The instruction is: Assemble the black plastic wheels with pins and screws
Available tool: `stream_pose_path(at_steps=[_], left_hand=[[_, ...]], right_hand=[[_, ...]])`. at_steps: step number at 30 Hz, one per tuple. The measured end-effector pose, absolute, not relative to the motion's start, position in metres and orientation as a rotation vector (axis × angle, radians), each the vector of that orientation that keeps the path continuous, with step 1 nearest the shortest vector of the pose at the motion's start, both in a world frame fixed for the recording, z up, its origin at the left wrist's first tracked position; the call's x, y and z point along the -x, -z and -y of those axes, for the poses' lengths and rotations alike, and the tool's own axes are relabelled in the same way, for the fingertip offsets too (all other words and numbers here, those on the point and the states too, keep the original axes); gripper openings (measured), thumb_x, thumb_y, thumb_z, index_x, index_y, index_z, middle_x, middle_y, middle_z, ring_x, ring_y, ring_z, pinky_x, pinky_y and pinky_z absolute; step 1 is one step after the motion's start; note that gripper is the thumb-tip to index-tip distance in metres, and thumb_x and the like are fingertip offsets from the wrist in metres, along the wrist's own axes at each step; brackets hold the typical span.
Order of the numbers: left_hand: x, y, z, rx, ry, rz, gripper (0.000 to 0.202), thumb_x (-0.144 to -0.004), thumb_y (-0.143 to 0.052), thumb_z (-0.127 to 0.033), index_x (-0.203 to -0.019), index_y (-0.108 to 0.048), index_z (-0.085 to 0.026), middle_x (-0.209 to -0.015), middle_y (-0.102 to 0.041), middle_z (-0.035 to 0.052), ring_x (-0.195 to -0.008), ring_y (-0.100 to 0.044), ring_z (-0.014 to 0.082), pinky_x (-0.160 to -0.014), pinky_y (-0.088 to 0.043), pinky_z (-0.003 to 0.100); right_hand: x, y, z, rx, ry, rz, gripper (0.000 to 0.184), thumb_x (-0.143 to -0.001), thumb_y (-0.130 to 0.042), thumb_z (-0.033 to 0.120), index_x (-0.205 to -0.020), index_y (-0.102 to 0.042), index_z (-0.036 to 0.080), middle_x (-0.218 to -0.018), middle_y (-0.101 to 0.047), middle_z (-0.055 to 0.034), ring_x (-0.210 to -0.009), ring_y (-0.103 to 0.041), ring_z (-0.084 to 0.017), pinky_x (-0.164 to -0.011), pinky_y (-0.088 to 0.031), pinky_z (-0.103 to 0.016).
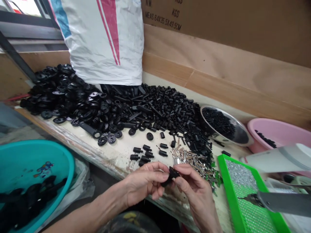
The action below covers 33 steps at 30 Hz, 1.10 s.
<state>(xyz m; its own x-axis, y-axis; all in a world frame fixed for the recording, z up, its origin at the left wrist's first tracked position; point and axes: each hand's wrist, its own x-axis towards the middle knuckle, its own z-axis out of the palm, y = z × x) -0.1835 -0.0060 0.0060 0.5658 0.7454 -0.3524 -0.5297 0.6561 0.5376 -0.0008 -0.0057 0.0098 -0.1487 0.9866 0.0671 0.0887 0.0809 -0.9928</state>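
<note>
Near the table's front edge, a small black plastic part [172, 174] is pinched between both hands. My left hand [147, 181] grips its left side with thumb and fingers. From the right, my right hand [197, 189] closes its thumb and index finger on the other end. Fingers cover much of the part, so its full shape is hidden. Just beyond lies a group of black stepped cylinders [148, 154] on the table. Right of them spreads a heap of flat metal strips [191, 160].
Behind are piles of black discs [85, 103] and short black tubes [172, 106]. A white sack [128, 42] stands at the back. Rightward are a steel bowl [243, 140], a pink basin [291, 129], a green tray [224, 174] of screws and an electric screwdriver [284, 201]. A teal basin [69, 161] sits left.
</note>
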Motion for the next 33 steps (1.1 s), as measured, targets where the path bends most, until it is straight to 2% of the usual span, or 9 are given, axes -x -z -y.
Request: stream_pose_path(at_steps=[4, 7, 11, 18, 23, 28, 33], left_hand=[[0.181, -0.007, 0.006, -0.367, -0.76, -0.633, 0.022, -0.07, -0.071, -0.021, -0.086, -0.057, -0.017, -0.07, -0.067, 0.0029, -0.041, -0.053, 0.0072, -0.038, -0.035, 0.017], [0.179, -0.008, 0.005, -0.354, -0.775, -0.65, 0.019, -0.069, -0.067, -0.018, -0.086, -0.058, -0.015, -0.069, -0.068, 0.0039, -0.039, -0.053, 0.0071, -0.036, -0.034, 0.016], [0.176, -0.009, 0.005, -0.376, -0.79, -0.674, 0.017, -0.067, -0.065, -0.016, -0.083, -0.06, -0.015, -0.066, -0.064, 0.001, -0.037, -0.051, 0.0064, -0.034, -0.033, 0.016], [0.174, -0.014, 0.008, -0.434, -0.841, -0.726, 0.016, -0.067, -0.07, -0.014, -0.081, -0.062, -0.015, -0.062, -0.059, -0.0035, -0.042, -0.053, 0.0057, -0.036, -0.034, 0.015], [0.171, -0.017, 0.006, -0.481, -0.844, -0.763, 0.019, -0.067, -0.071, -0.015, -0.083, -0.061, -0.015, -0.062, -0.058, -0.0038, -0.042, -0.05, 0.0053, -0.038, -0.032, 0.016], [0.169, -0.019, 0.003, -0.497, -0.867, -0.744, 0.016, -0.068, -0.07, -0.015, -0.081, -0.061, -0.013, -0.062, -0.058, -0.002, -0.047, -0.05, 0.0064, -0.043, -0.035, 0.018], [0.171, -0.017, 0.002, -0.498, -0.818, -0.732, 0.022, -0.067, -0.075, -0.015, -0.085, -0.062, -0.014, -0.063, -0.055, -0.0045, -0.049, -0.044, 0.0031, -0.048, -0.031, 0.016]], right_hand=[[0.004, -0.008, 0.008, 1.174, -1.284, 1.309, 0.017, -0.078, -0.073, 0.032, -0.093, -0.073, 0.024, -0.101, -0.06, -0.0067, -0.082, -0.063, -0.018, -0.064, -0.056, -0.024], [0.003, -0.005, 0.009, 1.16, -1.292, 1.325, 0.016, -0.08, -0.071, 0.032, -0.095, -0.073, 0.025, -0.103, -0.059, -0.0061, -0.089, -0.062, -0.019, -0.068, -0.055, -0.024], [-0.004, 0.0, 0.008, 1.153, -1.262, 1.389, 0.016, -0.082, -0.07, 0.029, -0.098, -0.072, 0.027, -0.105, -0.059, -0.0045, -0.098, -0.059, -0.019, -0.078, -0.053, -0.024], [-0.007, -0.004, 0.007, 1.1, -1.233, 1.434, 0.016, -0.081, -0.071, 0.026, -0.097, -0.071, 0.027, -0.099, -0.059, -0.0028, -0.094, -0.059, -0.017, -0.08, -0.05, -0.023], [-0.013, -0.007, 0.006, 1.113, -1.321, 1.444, 0.028, -0.084, -0.069, 0.028, -0.111, -0.069, 0.032, -0.11, -0.057, -0.0033, -0.1, -0.058, -0.017, -0.084, -0.049, -0.024], [-0.018, -0.007, 0.003, 1.1, -1.36, 1.564, 0.026, -0.084, -0.069, 0.029, -0.11, -0.071, 0.031, -0.106, -0.055, -0.0032, -0.096, -0.057, -0.017, -0.075, -0.049, -0.02], [-0.019, -0.004, 0.003, 1.08, -1.362, 1.53, 0.026, -0.084, -0.068, 0.03, -0.11, -0.07, 0.031, -0.107, -0.054, -0.0025, -0.094, -0.056, -0.015, -0.077, -0.048, -0.02]])
